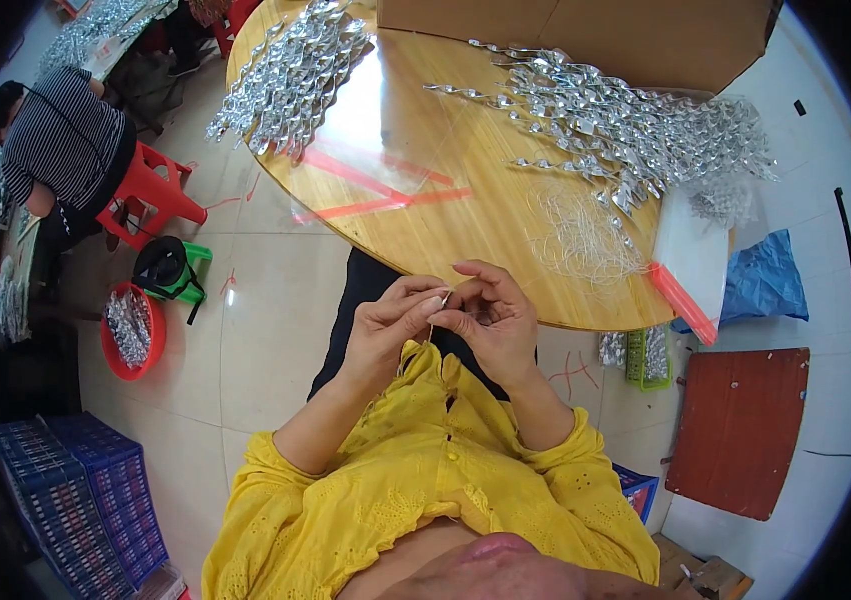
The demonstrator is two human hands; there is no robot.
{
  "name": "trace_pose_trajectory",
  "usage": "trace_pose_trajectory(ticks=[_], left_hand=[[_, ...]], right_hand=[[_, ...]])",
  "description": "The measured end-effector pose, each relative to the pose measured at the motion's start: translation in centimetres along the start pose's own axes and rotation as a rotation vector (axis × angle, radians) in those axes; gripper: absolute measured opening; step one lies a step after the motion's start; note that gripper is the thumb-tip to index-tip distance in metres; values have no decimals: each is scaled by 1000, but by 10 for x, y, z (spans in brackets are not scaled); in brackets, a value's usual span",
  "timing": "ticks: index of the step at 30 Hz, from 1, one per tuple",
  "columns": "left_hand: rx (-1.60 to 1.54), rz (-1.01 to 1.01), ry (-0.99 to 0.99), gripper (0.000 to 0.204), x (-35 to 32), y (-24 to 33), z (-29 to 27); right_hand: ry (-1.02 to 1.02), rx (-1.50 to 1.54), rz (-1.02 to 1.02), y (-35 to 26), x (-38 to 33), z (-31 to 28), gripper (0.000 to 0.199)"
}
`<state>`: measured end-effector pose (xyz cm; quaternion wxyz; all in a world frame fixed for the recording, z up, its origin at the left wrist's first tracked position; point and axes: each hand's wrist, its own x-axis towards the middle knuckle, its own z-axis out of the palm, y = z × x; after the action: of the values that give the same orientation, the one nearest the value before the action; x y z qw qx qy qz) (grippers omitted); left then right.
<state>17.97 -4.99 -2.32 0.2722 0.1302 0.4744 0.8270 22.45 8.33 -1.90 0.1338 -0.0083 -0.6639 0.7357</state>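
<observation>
Right, both hands are up close together just off the near edge of the round, glossy wooden surface (415, 215). Left hand (390, 320) has thumb and forefinger pressed together on a thin pale loop of thread (432, 325); right hand (493, 318) is curled, fingertips meeting the left's at the same spot. Something small sits between the right fingertips, but it's too tiny for me to tell what it is. Neither hand is spread.

Everything below is placed relative to that surface:
- far left part: heap of silver twisted foil spiral ornaments (290, 75)
- far right part: bigger heap of the same silver spirals (635, 130), half on a clear plastic bag
- right of centre, nearer me: loose tangle of white thread loops (580, 235)
- middle: flat clear plastic bag with red strip (375, 185)
- back edge: brown cardboard box (585, 30)
- floor to its left: red plastic basin of silver pieces (132, 330), and a person in a striped shirt (60, 135) on a red stool

My read on doing this step well:
- keep the pinch right at the thread tip, short free end, so it doesn't flop
- hold elbows in against the body, hands touching each other for steadiness
- work over the lap near the surface edge; a dropped thread would probably be hard to find on the pale floor tiles
- pull single loops from the tangle, not clumps, I'd guess they snag easily
</observation>
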Motion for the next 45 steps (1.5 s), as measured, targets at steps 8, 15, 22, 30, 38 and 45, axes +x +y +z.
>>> trace_pose_trajectory(ticks=[8,15,22,30,38,45], left_hand=[[25,51,86,17,7,0,8],[-300,-128,-9,24,11,-2,8],[-245,-241,90,22,10,-16,1],[-117,51,87,16,17,-12,4],[285,324,10,8,30,-3,21],[812,607,53,4,44,4,5]], right_hand=[[-31,-19,45,-1,4,-2,48],[22,15,5,-1,4,-4,49],[12,33,-17,5,3,-8,48],[14,-63,35,-8,6,-13,43],[-270,-595,-50,-27,3,-18,10],[-134,-499,191,-49,4,-45,13]])
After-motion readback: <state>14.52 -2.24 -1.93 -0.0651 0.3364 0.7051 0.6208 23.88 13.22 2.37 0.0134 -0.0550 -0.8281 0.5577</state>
